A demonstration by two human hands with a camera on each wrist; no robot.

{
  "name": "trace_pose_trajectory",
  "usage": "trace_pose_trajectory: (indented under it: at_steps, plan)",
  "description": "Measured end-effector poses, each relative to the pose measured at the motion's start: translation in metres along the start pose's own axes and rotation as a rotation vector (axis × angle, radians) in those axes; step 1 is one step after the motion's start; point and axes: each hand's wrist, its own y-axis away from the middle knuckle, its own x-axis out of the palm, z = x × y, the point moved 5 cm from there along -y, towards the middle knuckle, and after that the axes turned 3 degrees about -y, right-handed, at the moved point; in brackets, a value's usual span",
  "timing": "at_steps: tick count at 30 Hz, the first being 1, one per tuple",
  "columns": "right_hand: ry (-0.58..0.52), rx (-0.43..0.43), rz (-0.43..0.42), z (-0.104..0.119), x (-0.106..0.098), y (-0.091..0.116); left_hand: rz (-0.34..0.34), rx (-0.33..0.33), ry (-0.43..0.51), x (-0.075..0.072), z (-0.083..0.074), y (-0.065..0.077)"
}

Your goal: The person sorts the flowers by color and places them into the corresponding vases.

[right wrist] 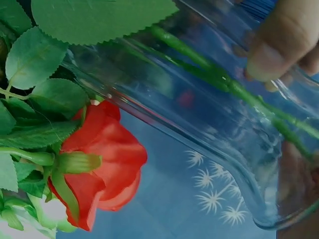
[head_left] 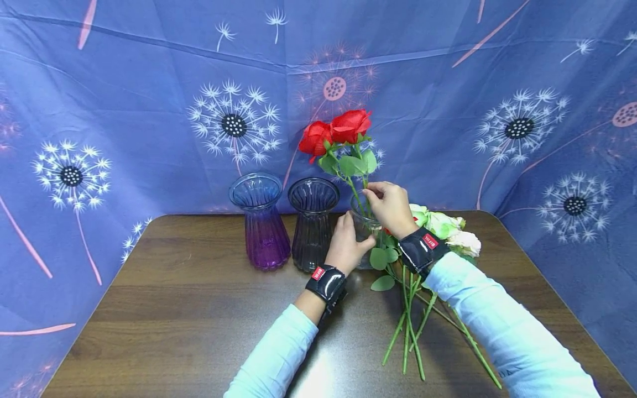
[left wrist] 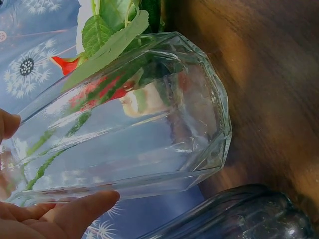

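And here a thin green stem [head_left: 365, 179] is pinched between thumb and forefinger of the right hand [head_left: 390, 207], right above the rim of the clear glass vase [left wrist: 149, 144], while the neck of that vase is gripped by the left hand [head_left: 347, 243], thumb on one side, fingers on the other. Neither hand is idle! Everything, it may be judged, turns on the line of stem against mouth: the stem's long axis is held close to upright, tipped a little to the left, and its lower part is sent down below the pinch, inside the glass, where two green stems can be made out in the left wrist view. The right hand is the one placed nearer the stem; the vase wall is left to the other. Up and to the left of the pinch, the right-hand red rose [head_left: 350, 126] is carried, with the left-hand red rose [head_left: 316, 139] pressed against it. Just left of the gripped vase a smoky dark vase [head_left: 312, 232] is seen, then a blue-and-purple vase [head_left: 267, 232]. Out to the right, pale roses [head_left: 443, 225] are bunched beyond the right wrist, with another red rose [right wrist: 107, 164] spotted beside the glass, and loose stems [head_left: 408, 326] are spread toward the table's [head_left: 199, 309] near edge.
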Motion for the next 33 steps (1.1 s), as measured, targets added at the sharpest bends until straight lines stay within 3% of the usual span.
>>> trace_pose_trajectory:
  at_steps: [19,25,33]
  plan:
    - [0.068,0.060,0.105,-0.001,0.003,-0.006,0.012,-0.005,0.002,-0.002,-0.001,0.000]
    - [0.066,0.090,0.075,0.000,-0.002,-0.004,0.004,-0.005,0.003,-0.002,-0.002,0.000]
    - [0.067,0.068,-0.018,0.001,-0.021,-0.001,0.013,-0.024,0.019,-0.001,0.000,0.000]
